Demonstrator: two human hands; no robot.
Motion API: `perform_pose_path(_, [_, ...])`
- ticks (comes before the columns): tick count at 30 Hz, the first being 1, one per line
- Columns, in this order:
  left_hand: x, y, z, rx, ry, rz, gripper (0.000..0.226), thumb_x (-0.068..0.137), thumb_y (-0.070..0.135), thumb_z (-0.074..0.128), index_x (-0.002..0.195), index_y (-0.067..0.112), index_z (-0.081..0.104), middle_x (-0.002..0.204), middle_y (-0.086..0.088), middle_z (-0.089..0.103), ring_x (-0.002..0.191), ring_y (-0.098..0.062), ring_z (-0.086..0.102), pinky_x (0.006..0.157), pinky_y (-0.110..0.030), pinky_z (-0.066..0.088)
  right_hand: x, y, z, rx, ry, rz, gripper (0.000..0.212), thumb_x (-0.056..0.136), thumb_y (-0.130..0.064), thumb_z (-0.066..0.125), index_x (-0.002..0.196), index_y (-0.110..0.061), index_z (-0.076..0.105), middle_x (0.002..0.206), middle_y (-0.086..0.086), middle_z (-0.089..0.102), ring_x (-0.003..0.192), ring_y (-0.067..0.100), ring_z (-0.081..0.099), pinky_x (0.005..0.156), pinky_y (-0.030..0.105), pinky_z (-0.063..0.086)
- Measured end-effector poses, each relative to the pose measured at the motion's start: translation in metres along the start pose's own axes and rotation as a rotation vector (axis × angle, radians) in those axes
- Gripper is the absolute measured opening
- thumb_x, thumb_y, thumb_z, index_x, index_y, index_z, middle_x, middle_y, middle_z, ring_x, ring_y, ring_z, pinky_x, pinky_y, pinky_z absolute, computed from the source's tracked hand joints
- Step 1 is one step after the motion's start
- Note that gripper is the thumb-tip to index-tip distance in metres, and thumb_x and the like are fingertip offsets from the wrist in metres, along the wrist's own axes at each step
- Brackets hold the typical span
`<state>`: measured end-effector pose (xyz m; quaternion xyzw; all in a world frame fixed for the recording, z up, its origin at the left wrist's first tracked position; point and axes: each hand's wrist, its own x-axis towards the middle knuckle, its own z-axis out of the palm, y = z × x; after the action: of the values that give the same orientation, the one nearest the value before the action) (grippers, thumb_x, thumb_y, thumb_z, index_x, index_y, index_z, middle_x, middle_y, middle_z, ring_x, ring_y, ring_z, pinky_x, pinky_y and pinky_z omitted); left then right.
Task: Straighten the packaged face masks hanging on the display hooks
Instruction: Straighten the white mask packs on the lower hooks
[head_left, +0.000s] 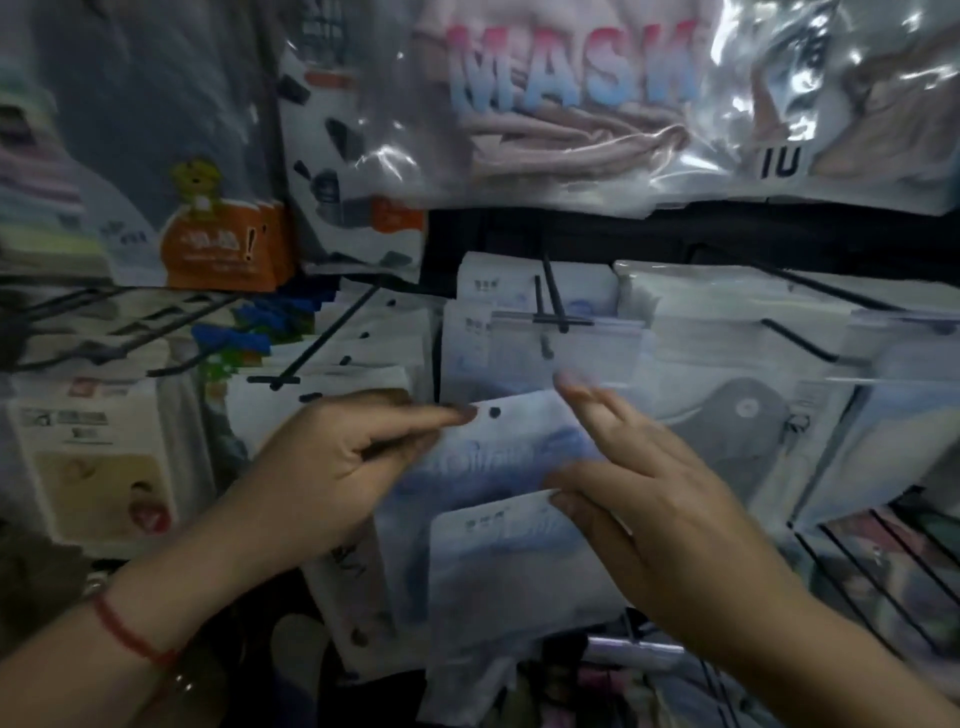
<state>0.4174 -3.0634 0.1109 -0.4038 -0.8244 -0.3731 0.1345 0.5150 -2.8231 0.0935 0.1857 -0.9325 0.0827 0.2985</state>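
We are holding a loose mask packet (498, 441) off the hooks, with its punched hole (494, 413) just beyond the fingertips of our left hand (332, 467). That hand is pinching the packet's top edge between thumb and fingers, closed firmly on it, probably so the hole stays free and facing the hook. Our right hand (649, 499) is resting mostly open, fingers spread; its thumb is pressing the packet's right edge, steadying rather than gripping. Above our grip, the display hook (553, 296) is carrying more hanging packets (540, 348); its tip is pointing toward us. Below our hands, a second packet (498, 561) is lying behind the held one. We are likely lining the hole up for rehanging; motion blur is hiding finer detail.
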Motion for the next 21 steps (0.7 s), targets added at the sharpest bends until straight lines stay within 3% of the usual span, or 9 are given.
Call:
perform_pose_path(3, [0.009,-0.007,0.002,0.020,0.021,0.145,0.034,0.097,0.024,0.056,0.123,0.045,0.060,0.107,0.028,0.066,0.100,0.007,0.062,0.079,-0.009,0.045,-0.001,-0.010,-0.009,-0.027,0.038,-0.035,0.025,0.099,-0.031,0.048,0.096,-0.019,0.070,0.155,0.010,0.036,0.147,0.025,0.027,0.114,0.036,0.028])
perform_pose_path(5, [0.016,-0.008,0.003,0.019,0.050,0.241,0.034,0.097,0.017,0.058,0.128,0.034,0.060,0.114,0.028,0.064,0.105,0.010,0.060,0.085,-0.007,0.044,0.000,-0.013,-0.017,-0.070,0.073,-0.047,0.024,0.098,-0.028,0.051,0.096,-0.017,0.071,0.154,0.012,0.036,0.147,0.027,0.026,0.117,0.038,0.026])
perform_pose_path(8, [0.028,-0.007,0.006,-0.021,0.078,0.303,0.036,0.098,0.011,0.060,0.131,0.024,0.060,0.112,0.017,0.068,0.106,0.006,0.061,0.088,-0.011,0.046,0.008,-0.011,-0.028,-0.159,0.079,-0.047,0.025,0.097,-0.030,0.050,0.096,-0.018,0.072,0.157,0.012,0.028,0.149,0.029,0.018,0.121,0.041,0.019])
perform_pose_path(11, [0.039,-0.006,0.013,0.001,0.059,0.351,0.041,0.096,0.003,0.061,0.133,0.020,0.062,0.115,0.006,0.070,0.106,-0.003,0.064,0.088,-0.024,0.051,0.013,-0.007,-0.035,-0.251,0.049,-0.059,0.027,0.098,-0.031,0.048,0.094,-0.019,0.072,0.158,0.012,0.026,0.149,0.029,0.017,0.122,0.044,0.015])
perform_pose_path(15, [0.045,-0.005,0.019,0.016,0.075,0.369,0.039,0.097,0.008,0.056,0.133,0.022,0.063,0.105,0.005,0.070,0.095,-0.006,0.064,0.080,-0.025,0.050,0.012,-0.006,-0.037,-0.296,0.017,-0.064,0.025,0.097,-0.030,0.048,0.091,-0.020,0.071,0.159,0.010,0.025,0.150,0.029,0.016,0.121,0.046,0.016])
perform_pose_path(21, [0.047,-0.004,0.019,0.013,0.117,0.375,0.041,0.094,0.005,0.055,0.131,0.020,0.065,0.108,0.006,0.071,0.099,-0.007,0.065,0.083,-0.029,0.052,0.011,-0.009,-0.036,-0.300,0.018,-0.036,0.025,0.097,-0.030,0.047,0.090,-0.020,0.069,0.160,0.010,0.024,0.150,0.029,0.015,0.120,0.047,0.018])
